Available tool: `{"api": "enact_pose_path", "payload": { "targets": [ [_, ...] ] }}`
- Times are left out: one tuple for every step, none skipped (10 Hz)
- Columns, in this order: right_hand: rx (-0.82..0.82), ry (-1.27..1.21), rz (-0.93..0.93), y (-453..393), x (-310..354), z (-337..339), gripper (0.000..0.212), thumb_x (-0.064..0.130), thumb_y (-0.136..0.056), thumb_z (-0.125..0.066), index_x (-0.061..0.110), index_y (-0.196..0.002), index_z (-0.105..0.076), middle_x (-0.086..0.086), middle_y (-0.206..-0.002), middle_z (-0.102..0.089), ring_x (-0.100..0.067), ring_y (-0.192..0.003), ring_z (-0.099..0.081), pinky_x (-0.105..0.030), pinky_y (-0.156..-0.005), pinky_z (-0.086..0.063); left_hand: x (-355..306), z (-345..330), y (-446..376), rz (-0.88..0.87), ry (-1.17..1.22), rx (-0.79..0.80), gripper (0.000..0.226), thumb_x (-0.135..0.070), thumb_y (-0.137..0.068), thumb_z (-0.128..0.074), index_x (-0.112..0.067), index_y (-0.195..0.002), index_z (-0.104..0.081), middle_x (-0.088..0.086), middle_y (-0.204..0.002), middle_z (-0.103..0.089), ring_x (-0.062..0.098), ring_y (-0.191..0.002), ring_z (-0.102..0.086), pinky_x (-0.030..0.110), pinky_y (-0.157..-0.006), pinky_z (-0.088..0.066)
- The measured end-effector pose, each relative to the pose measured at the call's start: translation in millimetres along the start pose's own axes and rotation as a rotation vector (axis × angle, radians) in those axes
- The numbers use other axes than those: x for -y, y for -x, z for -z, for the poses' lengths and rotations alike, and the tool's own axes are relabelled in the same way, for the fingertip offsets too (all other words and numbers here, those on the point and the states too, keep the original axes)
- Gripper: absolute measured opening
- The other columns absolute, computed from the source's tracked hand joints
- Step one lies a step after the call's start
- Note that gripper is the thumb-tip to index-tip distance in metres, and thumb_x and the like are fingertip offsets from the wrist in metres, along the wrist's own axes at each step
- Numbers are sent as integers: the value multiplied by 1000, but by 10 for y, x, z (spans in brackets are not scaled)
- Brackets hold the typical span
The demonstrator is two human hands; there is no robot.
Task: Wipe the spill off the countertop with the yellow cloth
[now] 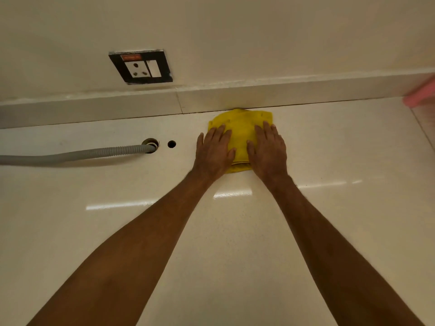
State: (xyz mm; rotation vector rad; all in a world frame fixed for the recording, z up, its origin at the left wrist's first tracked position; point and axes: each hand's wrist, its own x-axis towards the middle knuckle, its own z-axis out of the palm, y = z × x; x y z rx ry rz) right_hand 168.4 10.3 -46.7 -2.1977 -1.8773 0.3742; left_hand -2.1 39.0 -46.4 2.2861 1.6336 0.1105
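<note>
Yellow cloth (240,128), folded into a thick pad, lying flat on the pale countertop (211,231) with its far edge touching the low upstand (294,94) at the back wall. Soft and limp by the look of it, light, probably absorbent; likely to bunch or unfold if pushed from one edge only, so best handled by pressing down from above over its middle and near half, not by pinching a corner. Left hand (215,151) spread flat, palm down, covering the cloth's left side, with the outer fingers spilling onto the bare counter. Right hand (268,149) likewise flat, palm down on the right side. Neither clenched nor gripping; both pressing, fingers extended toward the wall, a strip of yellow showing between them. No spill visible anywhere on the glossy surface; possibly under the cloth, impossible to tell. Smooth, polished stone, so probably easy sliding. To the left, well apart from the cloth, a small round hole (171,144) and a larger one taking a grey corrugated hose (77,155). Above on the wall, a socket plate (141,67). At the far right edge, a blurred pink object (421,95), unidentifiable.
</note>
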Motion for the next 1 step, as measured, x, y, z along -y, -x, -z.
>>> {"api": "enact_pose_path", "payload": {
  "targets": [
    [-42,-3,44,185,130,75,63,44,-109,-43,11,-161,-35,-16,-172,-27,-36,-160,-23,-51,-129,-26,80,132,224,-20,-31,-49,63,-47,-106,-40,-17,-160,-29,7,-171,-21,27,-158,-19,54,-127,-15]
  ]
}}
